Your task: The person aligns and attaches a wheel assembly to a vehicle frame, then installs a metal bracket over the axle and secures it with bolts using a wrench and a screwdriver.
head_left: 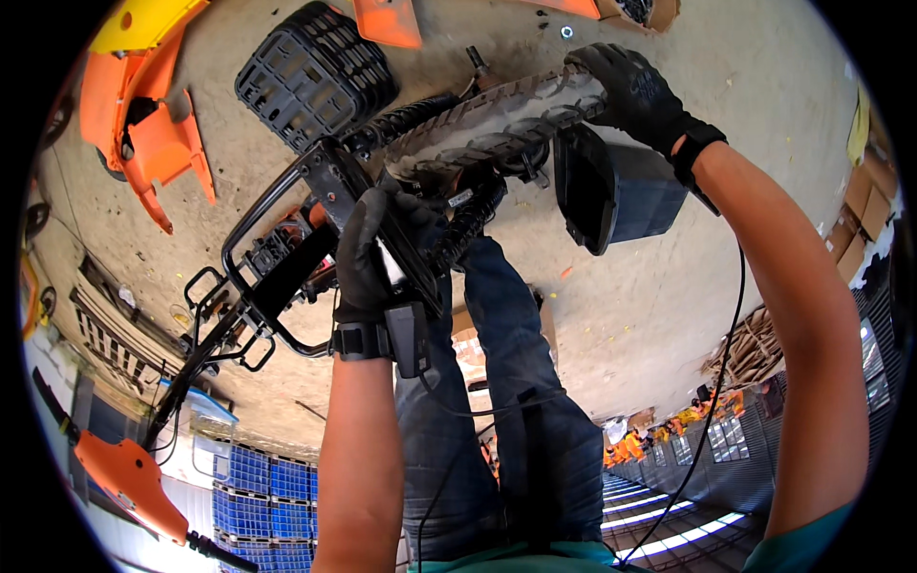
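A stripped scooter stands in front of me, its black tube frame (231,250) running toward the lower left. My left hand (365,250), in a dark glove, is closed around the black metal seat-end of that frame. Farther off to the right, my gloved right hand (632,94) grips the outer edge of a dusty, knobbly tyre (497,119); some of its fingers are hidden behind the rubber. Between the wheel and my legs is a black coil shock absorber (466,227). An orange-covered handlebar (132,482) shows at the lower left.
A black plastic basket (320,76) lies on the concrete floor beyond the frame. Right of the wheel sits an open black box (635,196). Orange body panels (158,148) lie at the far left. A wooden pallet (110,329) and cardboard boxes (864,205) are along the sides.
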`<state>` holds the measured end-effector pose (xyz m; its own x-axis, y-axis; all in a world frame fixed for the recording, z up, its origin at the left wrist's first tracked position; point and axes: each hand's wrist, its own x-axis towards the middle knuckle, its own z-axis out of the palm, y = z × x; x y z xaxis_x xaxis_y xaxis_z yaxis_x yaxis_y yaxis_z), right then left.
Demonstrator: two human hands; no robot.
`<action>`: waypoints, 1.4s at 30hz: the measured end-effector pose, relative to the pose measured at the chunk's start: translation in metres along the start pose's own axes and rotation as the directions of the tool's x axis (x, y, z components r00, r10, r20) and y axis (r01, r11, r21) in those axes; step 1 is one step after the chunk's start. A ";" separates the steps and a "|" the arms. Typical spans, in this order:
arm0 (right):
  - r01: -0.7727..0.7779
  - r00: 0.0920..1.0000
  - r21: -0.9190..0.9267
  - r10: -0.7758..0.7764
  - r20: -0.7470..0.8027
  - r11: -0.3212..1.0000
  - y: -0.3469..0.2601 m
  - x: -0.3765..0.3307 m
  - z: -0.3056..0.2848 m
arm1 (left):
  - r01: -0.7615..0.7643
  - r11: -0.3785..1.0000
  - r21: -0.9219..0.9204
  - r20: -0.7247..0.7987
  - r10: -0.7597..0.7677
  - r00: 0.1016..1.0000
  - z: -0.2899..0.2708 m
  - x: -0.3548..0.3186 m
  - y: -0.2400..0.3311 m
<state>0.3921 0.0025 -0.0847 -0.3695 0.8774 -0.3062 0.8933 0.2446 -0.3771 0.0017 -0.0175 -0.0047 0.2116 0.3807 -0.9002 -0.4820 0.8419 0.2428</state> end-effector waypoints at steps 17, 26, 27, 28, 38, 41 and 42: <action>0.068 0.998 0.009 -0.068 -0.011 0.998 0.007 0.002 -0.002 | -0.040 0.993 0.110 -0.077 0.048 0.996 0.005 0.000 0.004; 0.020 1.000 0.050 -0.021 0.023 0.999 -0.003 0.005 -0.007 | 0.093 0.987 0.133 -0.057 -0.086 0.995 0.000 -0.008 0.015; 0.021 0.999 0.046 -0.023 0.029 0.999 -0.004 0.006 -0.008 | 0.089 0.987 0.137 -0.035 -0.085 0.996 -0.001 -0.009 0.015; 0.031 0.999 0.055 -0.031 0.005 0.998 -0.006 0.004 -0.008 | 0.056 0.982 0.180 -0.069 -0.044 0.997 -0.002 -0.010 0.014; -0.043 0.997 0.015 0.042 0.059 0.999 -0.008 -0.010 -0.006 | 0.091 0.989 0.119 -0.038 -0.087 0.995 0.002 -0.033 0.004; -0.042 0.999 -0.020 0.043 0.021 0.999 -0.008 -0.012 -0.005 | 0.093 0.988 0.123 -0.061 -0.086 0.994 0.005 -0.033 0.006; -0.040 0.998 -0.015 0.041 0.049 0.999 -0.007 -0.012 -0.005 | 0.093 0.989 0.112 -0.048 -0.088 0.995 0.006 -0.033 0.007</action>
<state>0.3916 -0.0079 -0.0741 -0.3444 0.8656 -0.3636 0.9113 0.2151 -0.3512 -0.0037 -0.0222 0.0291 0.2122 0.2863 -0.9343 -0.3623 0.9110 0.1969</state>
